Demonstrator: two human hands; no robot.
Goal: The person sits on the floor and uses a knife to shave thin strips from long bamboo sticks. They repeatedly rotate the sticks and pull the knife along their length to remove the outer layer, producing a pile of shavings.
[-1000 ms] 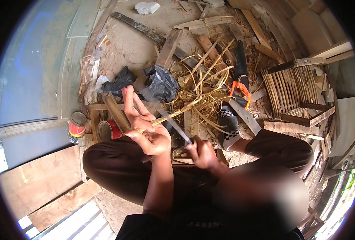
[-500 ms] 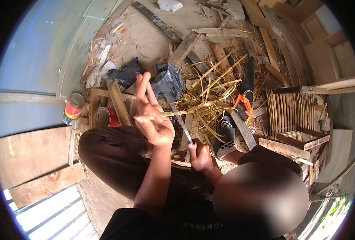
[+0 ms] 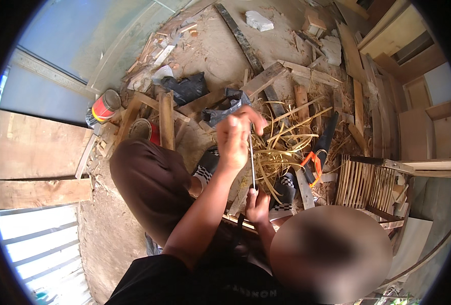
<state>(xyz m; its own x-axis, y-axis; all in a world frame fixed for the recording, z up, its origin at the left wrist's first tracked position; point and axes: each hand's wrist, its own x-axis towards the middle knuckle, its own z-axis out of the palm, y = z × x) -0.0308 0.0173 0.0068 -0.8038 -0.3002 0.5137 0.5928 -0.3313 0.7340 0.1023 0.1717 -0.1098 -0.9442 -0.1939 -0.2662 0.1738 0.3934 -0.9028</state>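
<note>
My left hand (image 3: 237,136) is raised over my knees, its fingers pinched around the upper end of a thin bamboo strip (image 3: 252,161). The strip runs almost straight down to my right hand (image 3: 257,204). That hand is closed on a knife with a dark handle (image 3: 240,222) held close to my lap. The blade lies along the strip, and I cannot tell the two apart along most of their length. A heap of loose pale bamboo strips (image 3: 286,145) lies on the ground just beyond both hands.
A saw with an orange handle (image 3: 315,158) lies right of the heap, and a slatted bamboo crate (image 3: 372,184) stands further right. A red and yellow can (image 3: 103,107), a red tin (image 3: 144,130), black plastic bags (image 3: 188,87) and scattered planks (image 3: 165,119) lie ahead.
My left hand has closed from spread fingers into a pinch, and the strip has swung from slanting to nearly upright. My right hand stays low by my lap. The view has tilted.
</note>
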